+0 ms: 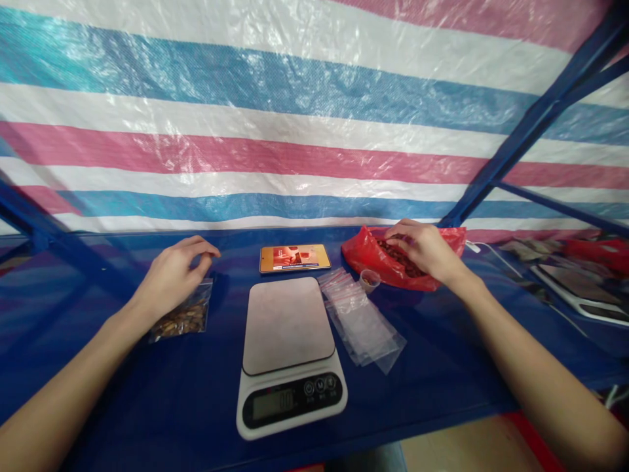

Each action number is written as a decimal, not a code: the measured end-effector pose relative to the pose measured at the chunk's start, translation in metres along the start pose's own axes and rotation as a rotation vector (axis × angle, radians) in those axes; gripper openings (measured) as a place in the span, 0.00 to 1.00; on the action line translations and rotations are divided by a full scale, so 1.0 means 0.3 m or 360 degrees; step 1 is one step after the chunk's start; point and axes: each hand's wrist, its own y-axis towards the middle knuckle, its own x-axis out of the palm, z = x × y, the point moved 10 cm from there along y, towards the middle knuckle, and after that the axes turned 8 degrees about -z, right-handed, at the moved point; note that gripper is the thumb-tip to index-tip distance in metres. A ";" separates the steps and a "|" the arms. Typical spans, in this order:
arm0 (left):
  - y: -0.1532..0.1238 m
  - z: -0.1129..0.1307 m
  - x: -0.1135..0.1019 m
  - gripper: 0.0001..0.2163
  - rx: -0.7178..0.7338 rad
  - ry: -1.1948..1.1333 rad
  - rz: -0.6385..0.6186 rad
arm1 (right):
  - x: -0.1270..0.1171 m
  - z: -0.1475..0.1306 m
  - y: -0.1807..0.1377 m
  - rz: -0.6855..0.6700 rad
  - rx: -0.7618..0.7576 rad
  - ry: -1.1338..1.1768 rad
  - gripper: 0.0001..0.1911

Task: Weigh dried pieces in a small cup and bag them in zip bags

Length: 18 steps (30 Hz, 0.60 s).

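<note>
My left hand (174, 274) hovers over the top of a small clear bag filled with brown nuts (183, 316), fingers loosely curled and apart, holding nothing. My right hand (425, 249) reaches into an open red plastic bag (373, 259) of brown nuts, its fingers bent down among them; whether they grip any is hidden. A white kitchen scale (289, 354) with a bare platform sits between my arms. A stack of empty clear zip bags (361, 321) lies right of the scale. A tiny clear cup (369, 280) stands beside the red bag.
A phone (295, 257) with a lit screen lies behind the scale on the blue shelf top (442, 367). A striped tarp (314, 131) closes the back. Blue frame bars (535, 118) slant at right. Another scale (580, 288) and red bag (599, 252) sit far right.
</note>
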 end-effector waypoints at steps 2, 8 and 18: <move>0.001 -0.003 0.000 0.17 -0.0006 0.0005 0.0005 | -0.019 -0.020 -0.002 0.0075 0.0014 0.0078 0.16; 0.005 -0.013 0.009 0.17 -0.0018 0.0004 -0.0020 | -0.064 -0.105 -0.035 0.0264 0.0048 0.0605 0.17; 0.007 -0.037 0.018 0.18 -0.0025 0.0015 0.0007 | 0.108 -0.229 -0.033 -0.0407 -0.0337 0.0540 0.10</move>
